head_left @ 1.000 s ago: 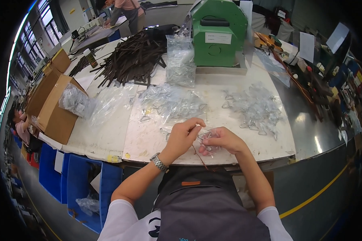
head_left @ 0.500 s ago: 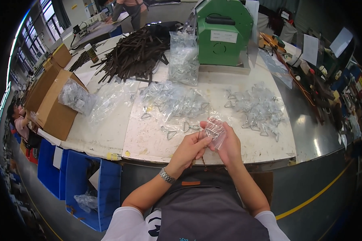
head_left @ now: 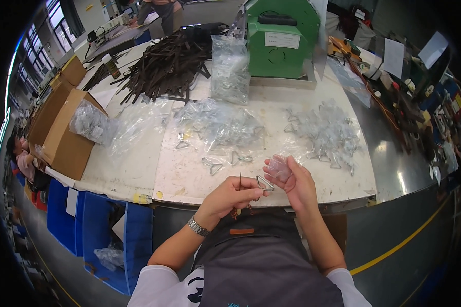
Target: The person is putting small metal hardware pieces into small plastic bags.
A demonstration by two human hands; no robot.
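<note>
Between the thumb and fingers of my left hand (head_left: pixel 229 198) is a triangular metal buckle (head_left: pixel 265 183). A thin dark pointed thing also sticks up from this hand; its kind is unclear. My right hand (head_left: pixel 301 188), just to the right, has a small clear plastic sleeve (head_left: pixel 280 169) against its curled fingers. Beyond the left hand, a loose pile of metal buckles (head_left: pixel 215 125) lies on and among clear plastic, a few near its front edge. Farther right sits a pile of buckles in clear sleeves (head_left: pixel 329 137).
A green machine (head_left: pixel 276 48) and a bag of hardware (head_left: pixel 230 71) stand at the back of the white table (head_left: pixel 184 187). Dark strips (head_left: pixel 164 64) are heaped at the back left. An open cardboard box (head_left: pixel 69 135) is left; blue bins (head_left: pixel 112 240) sit below the edge.
My hands have moved apart. The buckle, earlier inside the clear sleeve between both hands, is now out and in my left hand; the sleeve stays with my right hand.
</note>
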